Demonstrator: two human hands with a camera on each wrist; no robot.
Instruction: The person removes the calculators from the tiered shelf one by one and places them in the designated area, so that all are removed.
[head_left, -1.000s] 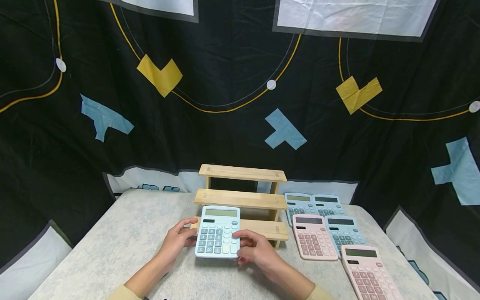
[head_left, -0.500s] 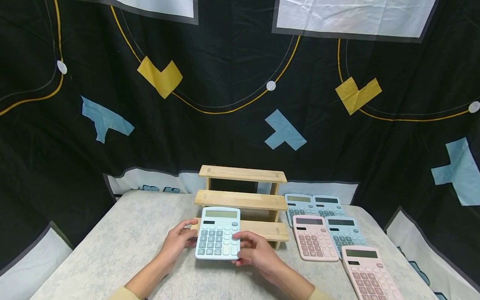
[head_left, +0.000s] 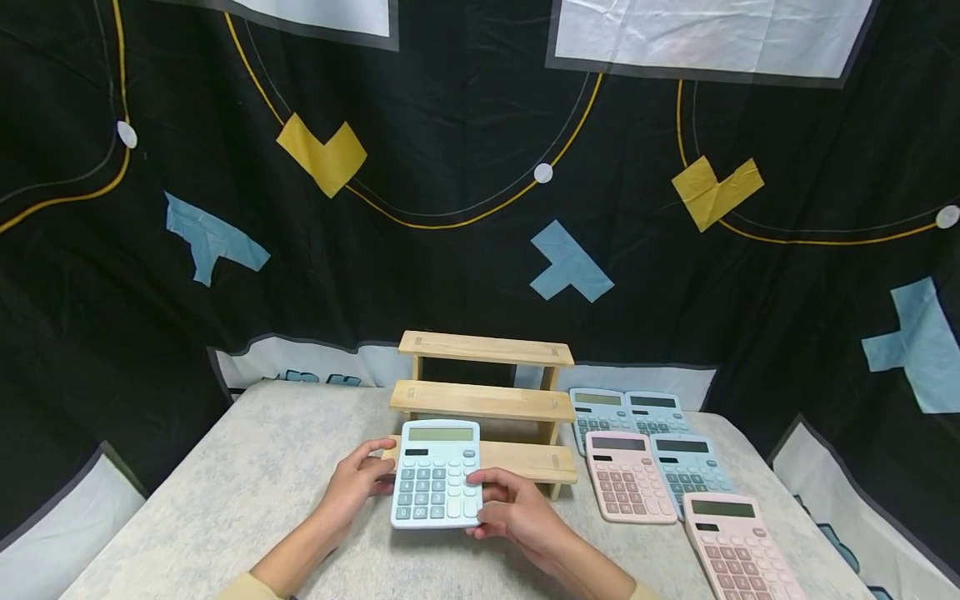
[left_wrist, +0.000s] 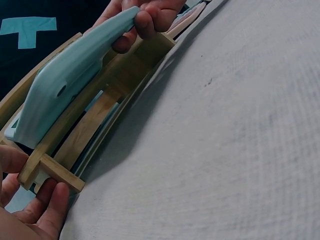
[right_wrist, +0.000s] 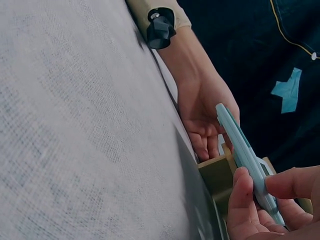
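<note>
A light blue calculator is tilted, its keys and display facing the head camera. My right hand pinches its right edge near the lower corner; the right wrist view shows the thumb on one face and fingers on the other side of the calculator. Behind it stands a three-tier wooden step rack. My left hand grips the left end of the rack's lowest step. In the left wrist view, thumb and fingers lie around that wooden end, and the calculator leans over the step.
To the right of the rack lie several calculators on the pale table: a front pink one, another pink one, and blue ones behind and beside. A black cloth hangs at the back.
The calculator has shifted slightly down and toward me in the right hand, staying tilted. My left hand keeps its place on the rack's end.
</note>
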